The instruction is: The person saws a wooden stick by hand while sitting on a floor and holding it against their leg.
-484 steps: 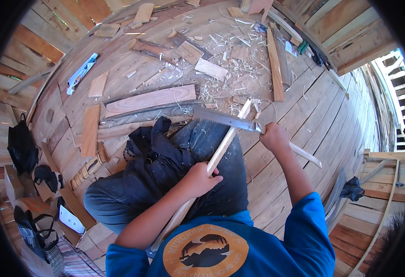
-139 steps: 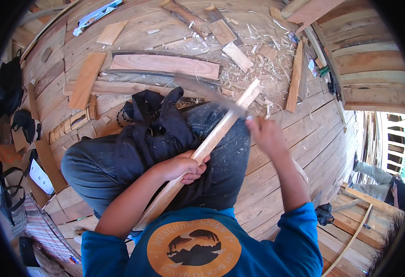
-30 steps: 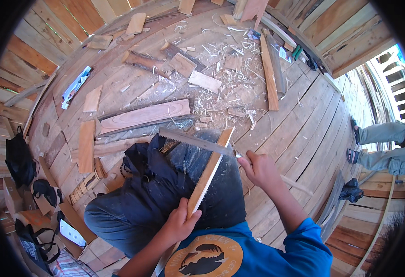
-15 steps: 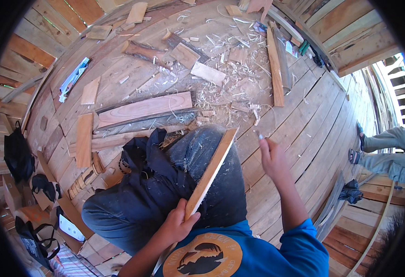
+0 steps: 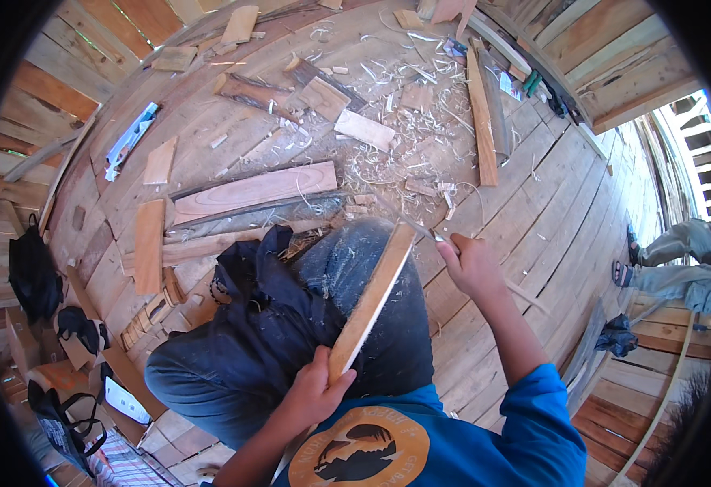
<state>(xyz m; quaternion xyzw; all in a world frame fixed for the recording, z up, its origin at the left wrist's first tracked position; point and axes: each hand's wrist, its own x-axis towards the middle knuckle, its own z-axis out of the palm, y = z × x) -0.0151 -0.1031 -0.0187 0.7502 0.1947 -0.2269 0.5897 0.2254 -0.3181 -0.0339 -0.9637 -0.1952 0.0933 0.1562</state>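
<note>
My left hand (image 5: 316, 391) is closed round the lower end of a narrow wooden strip (image 5: 371, 302). The strip slants up across my right thigh, with a pale cut face along its right edge. In my right hand (image 5: 473, 264) is a knife (image 5: 427, 232); its thin blade points up and left, at the strip's far end. Whether the blade touches the wood I cannot tell. A long pale handle seems to stick out behind the right wrist. Dark cloth (image 5: 262, 280) lies over my lap, dusted with small shavings.
Curled shavings (image 5: 428, 162) and offcuts litter the plank floor ahead. Boards (image 5: 258, 193) lie beyond my knees, and a long plank (image 5: 482, 122) at the far right. Cardboard boxes (image 5: 132, 390) and black bags (image 5: 35, 272) stand left. Another person's legs (image 5: 676, 264) show at right.
My right hand has turned and shifted slightly, bringing the knife blade into view by the strip's far end. The left hand and the strip have barely moved.
</note>
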